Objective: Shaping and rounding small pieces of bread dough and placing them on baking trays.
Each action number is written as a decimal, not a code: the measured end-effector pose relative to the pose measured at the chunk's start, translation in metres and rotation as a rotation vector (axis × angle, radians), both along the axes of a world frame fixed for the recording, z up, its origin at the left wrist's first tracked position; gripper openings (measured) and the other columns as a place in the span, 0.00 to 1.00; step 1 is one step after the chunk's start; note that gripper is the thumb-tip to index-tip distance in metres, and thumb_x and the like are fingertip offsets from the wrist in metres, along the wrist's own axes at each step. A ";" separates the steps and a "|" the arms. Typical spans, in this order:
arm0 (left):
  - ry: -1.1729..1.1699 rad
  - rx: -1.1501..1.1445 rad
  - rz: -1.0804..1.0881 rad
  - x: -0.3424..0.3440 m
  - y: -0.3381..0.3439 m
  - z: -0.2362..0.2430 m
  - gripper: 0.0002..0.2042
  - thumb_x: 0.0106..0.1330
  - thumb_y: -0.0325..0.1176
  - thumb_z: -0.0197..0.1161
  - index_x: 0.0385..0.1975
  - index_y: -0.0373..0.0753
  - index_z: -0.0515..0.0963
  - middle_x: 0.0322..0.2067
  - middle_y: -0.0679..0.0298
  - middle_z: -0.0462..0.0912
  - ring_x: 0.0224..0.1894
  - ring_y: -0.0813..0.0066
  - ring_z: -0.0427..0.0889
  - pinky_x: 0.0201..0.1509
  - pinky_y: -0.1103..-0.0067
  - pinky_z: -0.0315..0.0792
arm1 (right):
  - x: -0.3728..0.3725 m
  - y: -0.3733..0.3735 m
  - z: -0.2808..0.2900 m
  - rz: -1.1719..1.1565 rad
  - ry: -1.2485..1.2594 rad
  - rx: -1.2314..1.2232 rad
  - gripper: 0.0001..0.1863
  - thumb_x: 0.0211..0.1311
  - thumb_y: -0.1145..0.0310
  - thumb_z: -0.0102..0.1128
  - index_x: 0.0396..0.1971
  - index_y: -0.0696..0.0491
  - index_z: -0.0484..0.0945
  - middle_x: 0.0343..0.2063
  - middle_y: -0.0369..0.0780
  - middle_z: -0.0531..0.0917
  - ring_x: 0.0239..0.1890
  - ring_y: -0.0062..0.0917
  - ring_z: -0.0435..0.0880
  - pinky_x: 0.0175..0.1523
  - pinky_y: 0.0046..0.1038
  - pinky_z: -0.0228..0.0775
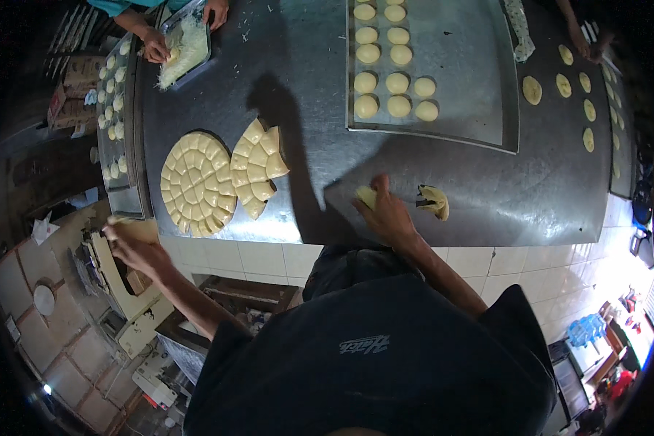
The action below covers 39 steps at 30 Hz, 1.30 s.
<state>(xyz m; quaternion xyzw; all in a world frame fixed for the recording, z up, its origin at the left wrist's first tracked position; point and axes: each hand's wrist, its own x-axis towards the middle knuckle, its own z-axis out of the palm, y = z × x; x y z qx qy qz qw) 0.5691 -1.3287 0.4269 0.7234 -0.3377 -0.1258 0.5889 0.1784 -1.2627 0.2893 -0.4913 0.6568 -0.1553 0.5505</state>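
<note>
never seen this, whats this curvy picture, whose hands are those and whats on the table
There's no machine: one wide-lens camera on a person's head looks down, so straight edges bend. Their right hand holds a pale dough piece; their left hand, by the near left corner of the metal table, is too blurred to tell if it holds anything. The table carries a round of cut dough, a smaller cut section beside it and a tray of dough balls. Other people's hands show beyond.

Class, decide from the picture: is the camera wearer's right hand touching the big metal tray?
Apart. The head view shows a strip of bare tabletop between the right hand and the tray's near edge.
</note>
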 end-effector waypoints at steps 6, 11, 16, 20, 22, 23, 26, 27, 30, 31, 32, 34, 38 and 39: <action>0.052 0.183 -0.715 -0.159 0.049 -0.137 0.11 0.69 0.36 0.57 0.44 0.40 0.66 0.34 0.68 0.68 0.33 0.81 0.68 0.35 0.86 0.65 | 0.050 -0.056 -0.023 -0.205 0.304 -0.875 0.24 0.57 0.52 0.63 0.41 0.58 0.71 0.46 0.52 0.70 0.50 0.46 0.70 0.54 0.43 0.63; -0.390 0.267 -1.040 -0.172 0.095 -0.222 0.09 0.64 0.33 0.61 0.38 0.35 0.71 0.34 0.55 0.72 0.38 0.61 0.71 0.45 0.71 0.67 | -0.068 0.056 -0.055 -0.287 0.685 -0.484 0.19 0.53 0.62 0.64 0.45 0.50 0.74 0.48 0.45 0.71 0.54 0.42 0.67 0.60 0.45 0.55; -0.625 0.206 -0.867 -0.205 0.063 -0.250 0.08 0.61 0.32 0.62 0.32 0.36 0.71 0.32 0.52 0.72 0.37 0.53 0.69 0.42 0.62 0.63 | -0.088 0.049 -0.123 -0.298 0.636 -0.615 0.16 0.57 0.67 0.56 0.47 0.49 0.75 0.47 0.46 0.73 0.52 0.42 0.68 0.57 0.41 0.58; -0.564 0.270 -0.921 -0.202 0.152 -0.277 0.14 0.58 0.38 0.65 0.29 0.35 0.70 0.31 0.51 0.72 0.38 0.52 0.71 0.42 0.63 0.65 | -0.037 0.090 -0.111 -0.237 0.617 -0.648 0.09 0.61 0.65 0.57 0.38 0.52 0.77 0.40 0.47 0.74 0.45 0.46 0.70 0.52 0.46 0.62; -0.661 0.270 -1.034 -0.167 0.149 -0.282 0.14 0.57 0.38 0.66 0.30 0.35 0.70 0.31 0.51 0.71 0.38 0.53 0.70 0.42 0.63 0.65 | -0.071 0.122 -0.110 -0.093 0.685 -0.657 0.09 0.60 0.65 0.59 0.38 0.51 0.78 0.39 0.47 0.74 0.44 0.45 0.71 0.51 0.47 0.62; -0.704 0.322 -1.051 -0.157 0.133 -0.286 0.14 0.57 0.38 0.66 0.30 0.36 0.70 0.31 0.51 0.71 0.38 0.53 0.70 0.42 0.63 0.65 | -0.114 0.142 -0.151 -0.089 0.763 -0.565 0.10 0.59 0.66 0.59 0.40 0.51 0.78 0.39 0.47 0.74 0.45 0.44 0.71 0.50 0.45 0.61; -0.496 0.208 -0.574 -0.190 0.048 -0.263 0.11 0.61 0.35 0.62 0.30 0.35 0.69 0.31 0.54 0.70 0.36 0.55 0.67 0.41 0.63 0.62 | -0.112 0.061 -0.114 -0.409 1.033 -0.749 0.11 0.55 0.67 0.59 0.38 0.54 0.76 0.36 0.47 0.75 0.42 0.41 0.71 0.47 0.41 0.61; -0.521 0.173 -0.530 -0.208 0.047 -0.263 0.11 0.61 0.36 0.62 0.30 0.35 0.69 0.30 0.54 0.71 0.36 0.54 0.69 0.42 0.64 0.63 | -0.106 0.047 -0.116 -0.627 0.592 -0.503 0.13 0.56 0.66 0.59 0.40 0.55 0.75 0.39 0.49 0.74 0.46 0.44 0.69 0.51 0.44 0.60; -0.711 0.125 -0.839 -0.216 0.114 -0.291 0.11 0.60 0.36 0.64 0.30 0.37 0.70 0.29 0.53 0.72 0.35 0.54 0.71 0.47 0.65 0.64 | -0.054 0.102 -0.148 -0.435 0.854 -0.829 0.11 0.56 0.66 0.61 0.35 0.56 0.74 0.37 0.48 0.75 0.43 0.45 0.70 0.52 0.44 0.61; -0.719 0.113 -0.867 -0.192 0.137 -0.299 0.11 0.60 0.37 0.64 0.29 0.39 0.70 0.30 0.53 0.72 0.36 0.53 0.71 0.52 0.66 0.65 | -0.043 0.123 -0.136 -0.440 0.718 -0.755 0.10 0.57 0.66 0.62 0.32 0.57 0.74 0.35 0.47 0.75 0.41 0.45 0.71 0.50 0.44 0.62; -0.464 0.097 -0.992 -0.165 0.132 -0.308 0.11 0.59 0.37 0.64 0.29 0.39 0.70 0.29 0.53 0.71 0.36 0.52 0.71 0.48 0.65 0.66 | -0.071 0.143 -0.150 -0.367 0.704 -0.750 0.10 0.56 0.68 0.63 0.32 0.57 0.74 0.35 0.46 0.76 0.43 0.44 0.71 0.50 0.43 0.62; -0.673 0.148 -0.830 -0.156 0.078 -0.275 0.11 0.58 0.34 0.65 0.28 0.38 0.69 0.27 0.54 0.70 0.34 0.52 0.71 0.41 0.63 0.65 | -0.098 0.119 -0.140 -0.494 0.885 -0.714 0.10 0.57 0.67 0.60 0.33 0.56 0.74 0.35 0.46 0.77 0.42 0.43 0.72 0.49 0.43 0.61; -0.646 0.074 -0.702 -0.205 0.066 -0.282 0.10 0.57 0.32 0.64 0.28 0.37 0.69 0.27 0.55 0.70 0.33 0.53 0.71 0.40 0.62 0.65 | -0.069 0.077 -0.141 -0.619 0.869 -0.876 0.10 0.60 0.65 0.57 0.32 0.57 0.74 0.37 0.48 0.76 0.43 0.43 0.72 0.46 0.44 0.62; -0.651 0.067 -0.693 -0.195 0.084 -0.289 0.10 0.57 0.32 0.64 0.28 0.37 0.69 0.27 0.55 0.70 0.33 0.53 0.71 0.40 0.62 0.65 | -0.048 0.095 -0.140 -0.491 0.794 -0.760 0.10 0.60 0.66 0.57 0.32 0.58 0.74 0.40 0.49 0.76 0.43 0.42 0.73 0.46 0.45 0.63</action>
